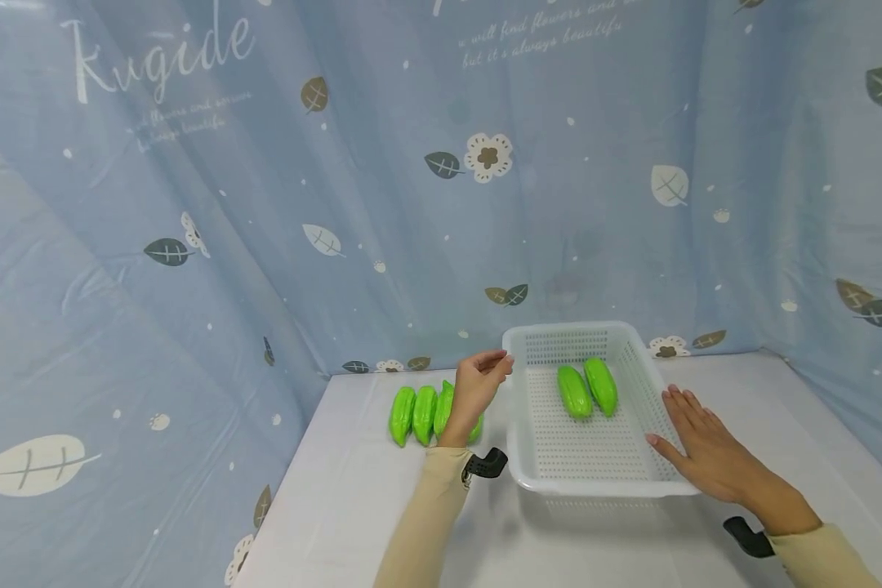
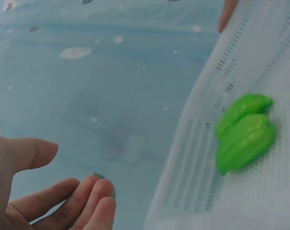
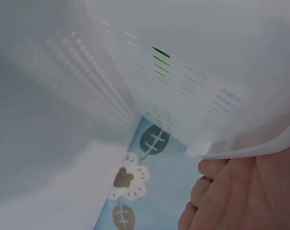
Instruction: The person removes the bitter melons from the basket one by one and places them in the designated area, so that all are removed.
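Note:
My right hand [image 1: 713, 449] holds the right rim of a white perforated plastic basket [image 1: 588, 487], thumb over the inner side and fingers along the outside. In the right wrist view the fingers [image 3: 207, 196] lie just below the rim. Two bright green ridged fruits [image 1: 588, 388], shaped like star fruit, lie side by side in the basket. Close to the left rim, my left hand [image 1: 478, 392] has loosely bent fingers. The left wrist view shows its thumb apart from the fingers [image 2: 94, 201], with nothing between them.
Several more green ridged fruits [image 1: 414, 415] lie in a row on the white table [image 1: 353, 506], partly hidden behind the left hand. A blue patterned curtain [image 1: 382, 204] hangs behind the table and along its sides. Under the basket's near side falls a shadow.

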